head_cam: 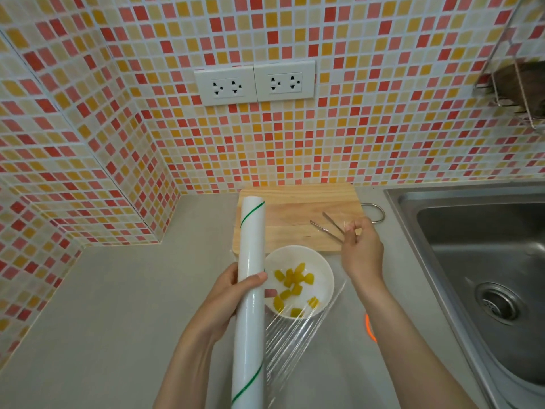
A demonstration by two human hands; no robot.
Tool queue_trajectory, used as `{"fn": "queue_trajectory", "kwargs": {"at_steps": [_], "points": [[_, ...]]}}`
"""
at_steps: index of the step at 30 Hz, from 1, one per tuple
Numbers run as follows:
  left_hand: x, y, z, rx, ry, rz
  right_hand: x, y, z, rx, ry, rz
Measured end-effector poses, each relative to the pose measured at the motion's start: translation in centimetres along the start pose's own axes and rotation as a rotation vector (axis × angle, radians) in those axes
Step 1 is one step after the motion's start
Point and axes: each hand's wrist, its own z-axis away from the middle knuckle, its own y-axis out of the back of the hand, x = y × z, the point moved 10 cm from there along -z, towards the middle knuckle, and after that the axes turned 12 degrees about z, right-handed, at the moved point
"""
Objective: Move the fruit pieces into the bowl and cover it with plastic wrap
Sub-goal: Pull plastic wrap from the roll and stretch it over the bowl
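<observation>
From the head camera, a grey counter (118, 305) fills the lower half of the frame, with a tiled wall behind it and a steel sink (483, 261) at the right edge.

Just below the middle of the frame stands a white bowl (326, 271) with the yellow fruit pieces (290, 283) lying inside it. Behind the bowl, toward the wall, lies a wooden cutting board (295, 214), and a pair of metal tongs (327, 227) rests on its right part.

The left hand (233, 296) is closed around a long white roll of plastic wrap (249, 290), thumb across the front; the roll runs from the bottom edge of the frame up over the board's left side, just left of the bowl.

A clear sheet of wrap (295, 340) stretches from the roll toward the right, over the near side of the bowl, wrinkled in fine lines at the lower middle of the frame.

The right hand (361, 249) is raised to the right of the bowl, its thumb and forefinger pinched together on the far edge of the sheet, the other fingers loosely curled.

Two white wall sockets (255, 82) sit in the upper middle of the frame.
</observation>
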Motion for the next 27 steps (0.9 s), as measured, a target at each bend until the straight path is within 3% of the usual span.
{"fn": "queue_trajectory", "kwargs": {"at_steps": [5,11,27], "points": [[0.4,1.6,-1.2,0.141,-0.056,-0.036,0.8,-0.6,-0.3,-0.017,-0.009,0.071],[0.6,3.2,-2.8,0.190,-0.141,-0.234,2.7,-1.3,-0.6,-0.043,-0.058,0.111],[-1.1,4.6,-4.6,0.273,-0.131,-0.495,5.8,-2.8,-0.7,-0.100,-0.136,0.215]]}}
